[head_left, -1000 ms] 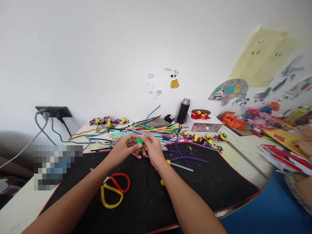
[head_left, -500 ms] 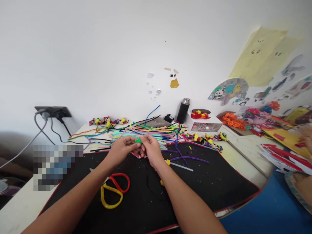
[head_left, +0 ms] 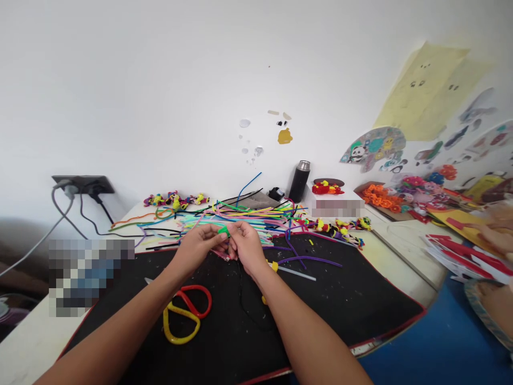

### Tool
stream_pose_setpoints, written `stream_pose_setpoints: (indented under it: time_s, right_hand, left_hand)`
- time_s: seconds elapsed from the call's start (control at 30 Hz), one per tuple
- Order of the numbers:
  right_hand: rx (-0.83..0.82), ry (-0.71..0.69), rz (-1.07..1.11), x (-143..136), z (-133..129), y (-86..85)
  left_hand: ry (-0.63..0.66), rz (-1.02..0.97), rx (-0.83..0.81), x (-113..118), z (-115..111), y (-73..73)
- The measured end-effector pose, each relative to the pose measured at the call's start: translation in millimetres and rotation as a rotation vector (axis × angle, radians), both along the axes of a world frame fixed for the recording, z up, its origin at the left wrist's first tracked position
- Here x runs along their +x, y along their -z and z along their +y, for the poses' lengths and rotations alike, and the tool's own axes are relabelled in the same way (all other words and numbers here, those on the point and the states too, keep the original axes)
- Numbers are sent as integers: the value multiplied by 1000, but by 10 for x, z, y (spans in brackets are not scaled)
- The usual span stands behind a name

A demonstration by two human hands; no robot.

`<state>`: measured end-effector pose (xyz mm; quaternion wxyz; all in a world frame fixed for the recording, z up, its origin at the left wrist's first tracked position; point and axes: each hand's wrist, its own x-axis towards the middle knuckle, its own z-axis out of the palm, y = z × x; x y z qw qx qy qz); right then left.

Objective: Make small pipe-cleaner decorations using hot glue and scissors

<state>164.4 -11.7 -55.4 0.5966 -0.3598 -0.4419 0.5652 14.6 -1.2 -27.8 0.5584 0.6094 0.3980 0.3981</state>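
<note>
My left hand [head_left: 200,243] and my right hand [head_left: 246,243] meet above the black mat, fingers closed on a small green pipe-cleaner piece [head_left: 223,231]. Its shape is partly hidden by the fingertips. A thin black strand [head_left: 240,294] hangs below my right hand and trails over the mat. Scissors [head_left: 182,323] with one red and one yellow handle lie under my left forearm, blades partly covered. Just behind the hands spreads a pile of coloured pipe cleaners [head_left: 256,213]. Purple pipe cleaners [head_left: 308,260] and a clear stick [head_left: 296,272] lie right of my right wrist.
Small pipe-cleaner figures [head_left: 176,200] sit at the back left, with more figures [head_left: 340,227] at the right. A black flask [head_left: 300,182] stands by a white box [head_left: 352,193]. Another person's hand [head_left: 499,230] is at the far right, near red and white papers [head_left: 460,254].
Both hands keep their hold on the green piece, with only slight finger movement. The view has shifted a little. At the far right, the other person's hand has moved leftward and down.
</note>
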Motion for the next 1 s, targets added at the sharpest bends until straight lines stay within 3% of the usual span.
stream_pose_setpoints:
  time_s: [0.13, 0.4, 0.73, 1.0]
  right_hand:
    - [-6, 16, -3, -3, 13, 10]
    - [-15, 28, 18, -7, -3, 6]
    - [-25, -23, 20, -20, -18, 9]
    - [-11, 12, -5, -27, -24, -2]
  left_hand:
    - [-2, -14, 5, 8, 11, 27]
    - [-143, -15, 155, 12, 21, 60]
    - [-121, 17, 182, -6, -1, 47]
    - [-89, 16, 145, -2, 6, 71]
